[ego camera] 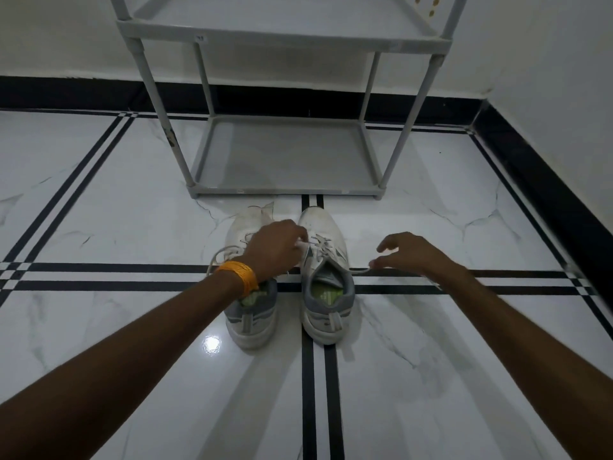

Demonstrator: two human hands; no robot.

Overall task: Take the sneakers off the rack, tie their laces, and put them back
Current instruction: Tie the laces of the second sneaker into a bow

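Sneakers sit side by side on the tiled floor (pixel 99 210) just near of the grey rack (pixel 285 154), the left sneaker (pixel 250 327) partly under my wrist, the right sneaker (pixel 326 293) in full view. My left hand (pixel 275 250) pinches one lace end at the right sneaker's eyelets. My right hand (pixel 408 254) draws the other lace (pixel 360 269) out to the right, thumb and forefinger closed on it, other fingers spread.

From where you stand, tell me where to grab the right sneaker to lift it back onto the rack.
Grip the right sneaker at its heel collar, coming from above and behind. The heel faces you, the mouth is open upward, and fingers could likely hook inside with the thumb on the back tab. Its toe already points at the rack, so it can go straight forward.
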